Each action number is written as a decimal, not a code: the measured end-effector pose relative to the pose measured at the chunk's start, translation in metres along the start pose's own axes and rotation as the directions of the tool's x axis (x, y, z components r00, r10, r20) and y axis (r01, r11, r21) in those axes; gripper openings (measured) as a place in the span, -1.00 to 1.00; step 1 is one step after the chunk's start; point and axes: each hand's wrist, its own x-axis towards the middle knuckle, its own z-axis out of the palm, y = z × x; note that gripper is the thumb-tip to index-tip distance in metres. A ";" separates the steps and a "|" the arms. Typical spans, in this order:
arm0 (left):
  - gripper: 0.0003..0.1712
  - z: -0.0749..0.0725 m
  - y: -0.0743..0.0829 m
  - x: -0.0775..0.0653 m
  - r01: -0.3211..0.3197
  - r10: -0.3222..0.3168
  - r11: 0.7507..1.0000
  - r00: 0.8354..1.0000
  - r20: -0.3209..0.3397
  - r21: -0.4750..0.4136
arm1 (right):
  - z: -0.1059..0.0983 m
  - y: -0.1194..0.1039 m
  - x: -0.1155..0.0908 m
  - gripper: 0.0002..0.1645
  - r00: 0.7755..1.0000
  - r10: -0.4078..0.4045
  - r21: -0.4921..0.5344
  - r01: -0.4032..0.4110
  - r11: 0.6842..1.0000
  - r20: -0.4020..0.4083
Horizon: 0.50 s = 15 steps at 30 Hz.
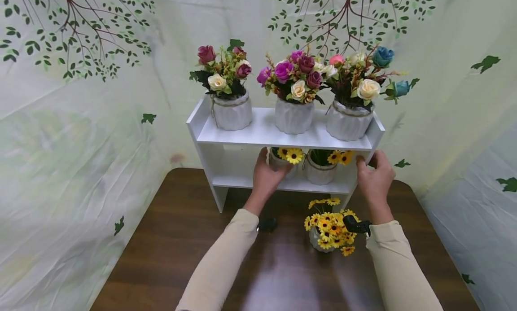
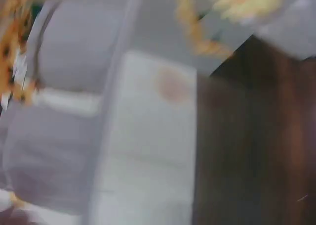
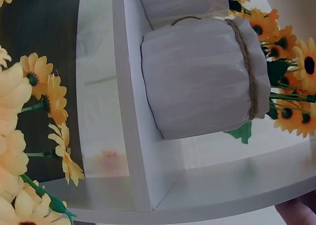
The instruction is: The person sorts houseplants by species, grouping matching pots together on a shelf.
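Note:
My left hand [image 1: 268, 176] reaches into the lower tier of a white two-tier shelf [image 1: 250, 181] and grips a white flower pot [image 1: 278, 162] with yellow sunflowers. A second white sunflower pot [image 1: 321, 173], tied with twine, stands just to its right; the right wrist view shows this twine-tied pot [image 3: 202, 79] close up. At the shelf's right side panel, my right hand [image 1: 375, 181] pinches the edge between thumb and fingers. Only a blurred bit of the left hand [image 2: 15, 217] enters the left wrist view. Part of the right hand [image 3: 296, 212] touches the shelf edge in the right wrist view.
On the top tier stand three pots of artificial roses: a left pot [image 1: 232, 112], a middle pot [image 1: 294, 117] and a right pot [image 1: 349, 122]. Another sunflower pot [image 1: 319, 240] sits on the brown table [image 1: 194, 252] before the shelf, between the forearms. Leaf-printed cloth [image 1: 81, 167] hangs behind.

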 end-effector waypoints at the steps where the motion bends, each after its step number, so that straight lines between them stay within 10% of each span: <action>1: -0.17 0.000 -0.004 -0.013 -0.065 0.063 0.998 0.995 -0.081 -0.014 | 0.000 0.001 -0.001 -0.70 1.000 -0.001 0.002 0.001 1.000 0.004; 5: -0.82 0.004 -0.030 -0.070 -0.261 0.256 0.965 0.940 -0.226 0.011 | 0.000 0.002 0.000 -0.70 0.999 -0.026 -0.001 0.026 1.000 0.018; 10: -0.90 0.019 -0.057 -0.118 -0.128 0.119 0.989 0.986 0.113 0.077 | -0.003 0.002 0.003 -0.70 0.999 -0.041 -0.013 0.041 0.999 0.010; 15: -0.56 0.040 -0.064 -0.137 0.033 -0.103 0.981 0.925 0.366 0.192 | -0.003 0.005 0.003 -0.70 0.999 -0.036 -0.018 0.037 0.999 0.026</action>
